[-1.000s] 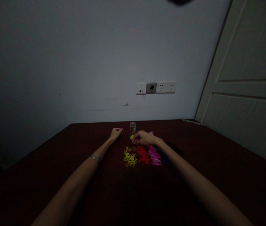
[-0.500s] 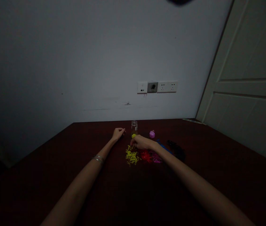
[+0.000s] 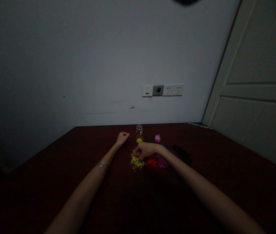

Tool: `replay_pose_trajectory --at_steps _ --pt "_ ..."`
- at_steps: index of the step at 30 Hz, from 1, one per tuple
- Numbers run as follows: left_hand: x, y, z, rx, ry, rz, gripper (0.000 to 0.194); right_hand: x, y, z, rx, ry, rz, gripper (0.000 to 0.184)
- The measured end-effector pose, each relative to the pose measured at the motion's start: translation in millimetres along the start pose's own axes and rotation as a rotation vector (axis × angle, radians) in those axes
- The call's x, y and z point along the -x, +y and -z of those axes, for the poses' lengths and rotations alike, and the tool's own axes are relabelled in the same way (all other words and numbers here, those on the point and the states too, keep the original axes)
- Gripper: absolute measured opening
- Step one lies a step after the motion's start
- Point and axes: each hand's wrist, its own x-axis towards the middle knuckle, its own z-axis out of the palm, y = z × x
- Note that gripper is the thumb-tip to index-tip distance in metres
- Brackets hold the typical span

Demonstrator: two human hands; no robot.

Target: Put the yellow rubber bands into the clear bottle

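Note:
My right hand point(image 3: 144, 150) reaches down over a pile of thin, curly yellow pieces point(image 3: 138, 163), its thumb and fingers apart and touching the pile. What kind of pieces they are is too small to tell. Just behind that hand stands a clear open jar point(image 3: 139, 132), with a yellow clump point(image 3: 139, 140) low in it. My left hand point(image 3: 122, 138) rests on the table to the left of the jar. Its fingers are loosely bent and a little apart, with nothing visible in them.
Right of the yellow pile lie red pieces point(image 3: 152, 161), pink-purple pieces point(image 3: 161, 161) and blue ones partly behind my wrist. A black heap point(image 3: 183, 154) lies further right. A pink lid-like piece with a loop point(image 3: 157, 138) stands behind. The wall point(image 3: 103, 65) borders the dark table point(image 3: 55, 156).
My right hand has moved down and slightly toward me, from beside the jar's base to the yellow pile, and its fingers have spread. My left hand has stayed in place.

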Motion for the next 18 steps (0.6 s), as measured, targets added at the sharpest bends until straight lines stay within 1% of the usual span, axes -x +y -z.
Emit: replay_pose_trajectory --at_steps 8,12,15,18 --pt "-2 -3 0.2 -0.006 0.003 -0.018 0.029 1 -12 -4 0.021 0.035 -0.071 0.027" --pt "-3 -5 0.1 -0.012 0.009 -0.007 0.028 -1 -8 -5 0.015 0.074 -0.020 0.024" --pt "-4 -6 -0.4 -0.005 0.005 -0.001 0.028 -1 -3 -4 -0.045 0.082 0.016 0.026" --pt "-3 -6 -0.8 -0.010 0.010 -0.007 0.029 0 1 2 -0.125 0.103 0.033 0.028"
